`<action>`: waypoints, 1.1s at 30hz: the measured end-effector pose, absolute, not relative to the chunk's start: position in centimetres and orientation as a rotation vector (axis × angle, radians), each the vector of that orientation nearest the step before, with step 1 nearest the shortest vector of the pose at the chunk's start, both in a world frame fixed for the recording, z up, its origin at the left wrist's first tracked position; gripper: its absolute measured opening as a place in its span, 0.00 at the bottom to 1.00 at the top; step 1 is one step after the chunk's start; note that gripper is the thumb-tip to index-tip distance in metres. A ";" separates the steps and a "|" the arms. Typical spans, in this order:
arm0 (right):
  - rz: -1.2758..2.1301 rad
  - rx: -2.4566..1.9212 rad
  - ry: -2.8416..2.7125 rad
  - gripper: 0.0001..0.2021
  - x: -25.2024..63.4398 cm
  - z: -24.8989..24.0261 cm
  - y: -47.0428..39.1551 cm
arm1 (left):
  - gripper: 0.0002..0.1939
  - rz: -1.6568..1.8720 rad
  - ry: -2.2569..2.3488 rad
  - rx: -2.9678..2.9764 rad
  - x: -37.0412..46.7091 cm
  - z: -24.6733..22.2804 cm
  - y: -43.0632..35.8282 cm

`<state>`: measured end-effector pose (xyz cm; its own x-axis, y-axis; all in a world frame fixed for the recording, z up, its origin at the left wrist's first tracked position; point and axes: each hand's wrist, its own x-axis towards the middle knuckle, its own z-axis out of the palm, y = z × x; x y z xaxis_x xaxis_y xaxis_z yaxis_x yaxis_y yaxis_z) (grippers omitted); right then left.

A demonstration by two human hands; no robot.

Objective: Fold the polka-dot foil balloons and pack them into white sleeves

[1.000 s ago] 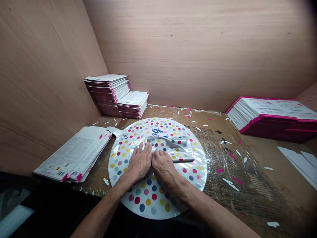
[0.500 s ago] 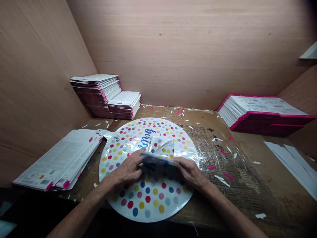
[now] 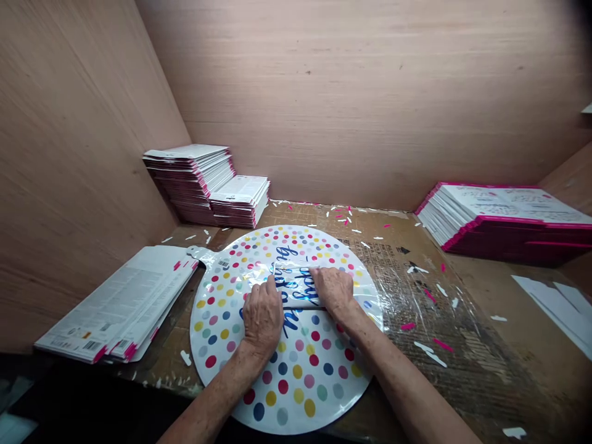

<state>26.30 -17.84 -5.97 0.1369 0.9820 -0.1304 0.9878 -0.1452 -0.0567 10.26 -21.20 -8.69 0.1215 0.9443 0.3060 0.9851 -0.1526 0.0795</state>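
A round foil balloon (image 3: 296, 364) with coloured dots and blue lettering lies flat on the cardboard surface, its tail pointing to the upper left. On its middle is a small folded piece (image 3: 298, 285), shiny and see-through in part, with blue lettering showing. My left hand (image 3: 263, 313) presses at the left end of this piece, its fingers curled and close together. At the right end my right hand (image 3: 332, 288) has its fingers bent together over the piece's edge. The fingertips of both hands are partly hidden.
Stacked white and pink cards (image 3: 189, 185) stand at the back left, more flat cards (image 3: 120, 302) at the left. A pink-edged stack (image 3: 504, 216) sits at the back right, near white sheets (image 3: 555, 308). Paper scraps (image 3: 430, 354) litter the cardboard (image 3: 476, 382).
The folded piece was raised and blurred between my hands; now it lies flat on the balloon. My left hand has turned upright, and my right hand has moved up. The view has shifted slightly.
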 end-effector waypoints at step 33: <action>-1.182 1.769 2.923 0.07 25.0 -4.7 -23.1 | 0.21 -2.042 -2.185 -2.668 8.0 -5.8 -22.9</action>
